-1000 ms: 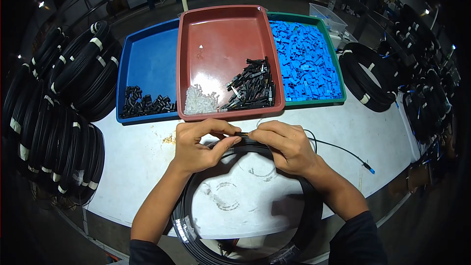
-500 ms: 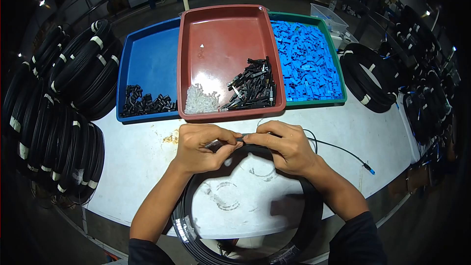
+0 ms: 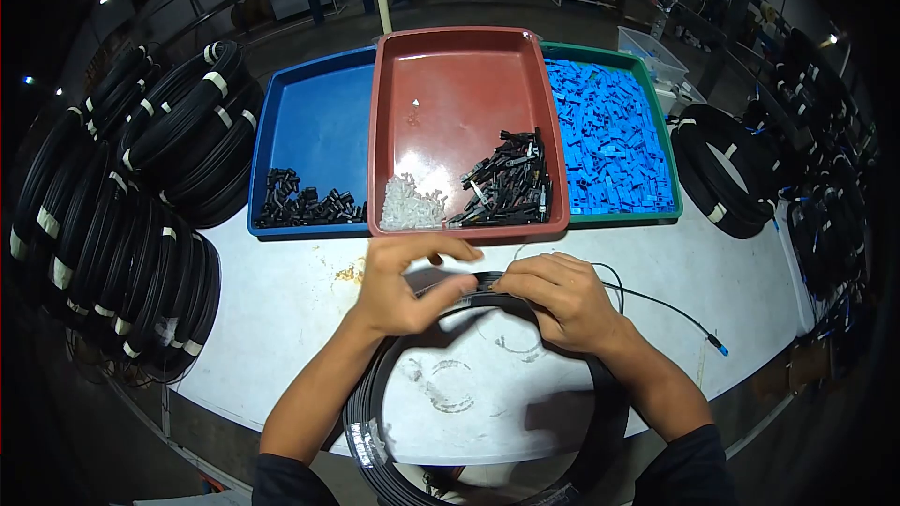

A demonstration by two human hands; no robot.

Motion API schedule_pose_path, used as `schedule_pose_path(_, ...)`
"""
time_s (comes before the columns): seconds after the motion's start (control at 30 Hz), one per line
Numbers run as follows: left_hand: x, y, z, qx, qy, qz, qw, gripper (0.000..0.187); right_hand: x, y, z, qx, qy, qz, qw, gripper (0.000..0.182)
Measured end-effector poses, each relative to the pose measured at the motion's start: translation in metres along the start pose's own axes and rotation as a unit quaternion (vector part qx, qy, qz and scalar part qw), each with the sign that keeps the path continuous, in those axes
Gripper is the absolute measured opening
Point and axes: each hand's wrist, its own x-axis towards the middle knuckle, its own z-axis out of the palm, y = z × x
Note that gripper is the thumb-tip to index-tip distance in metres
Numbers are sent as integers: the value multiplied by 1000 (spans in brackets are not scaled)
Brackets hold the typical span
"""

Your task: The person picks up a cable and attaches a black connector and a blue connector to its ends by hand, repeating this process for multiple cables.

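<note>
A large coil of black cable (image 3: 607,394) lies over the table's front edge, wrapped with clear tape at its lower left. At the coil's far side my left hand (image 3: 408,286) is open, thumb and fingers spread apart just left of the top. My right hand (image 3: 560,298) is closed on the coil's top right, fingertips pressed together on the cable. From behind it a loose cable end runs right to a blue-tipped connector (image 3: 720,348) on the white table (image 3: 272,319).
Beyond my hands stand a blue tray (image 3: 319,131) with black parts, a red tray (image 3: 459,94) with clear and black parts, and a green tray (image 3: 667,169) full of blue parts. Coils (image 3: 103,244) are stacked at left, more coils (image 3: 727,169) at right.
My left hand has let go of the coil's top and its fingers have spread. The right hand still holds on. The whole view has shifted, with things appearing further right and slightly lower.
</note>
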Motion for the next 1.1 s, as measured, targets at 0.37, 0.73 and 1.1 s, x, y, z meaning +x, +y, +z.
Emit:
schedule_pose_path(0.37,56,-31,-52,280,-2,-113,953,16,1,3,0,23,-9,13,1000,28)
schedule_pose_path(0.73,83,-78,-27,468,-180,-13,865,15,2,5,-2,34,-34,26,998,30)
schedule_pose_path(1.1,79,-87,-15,467,-101,-112,872,14,1,7,-2,34,-58,43,997,32)
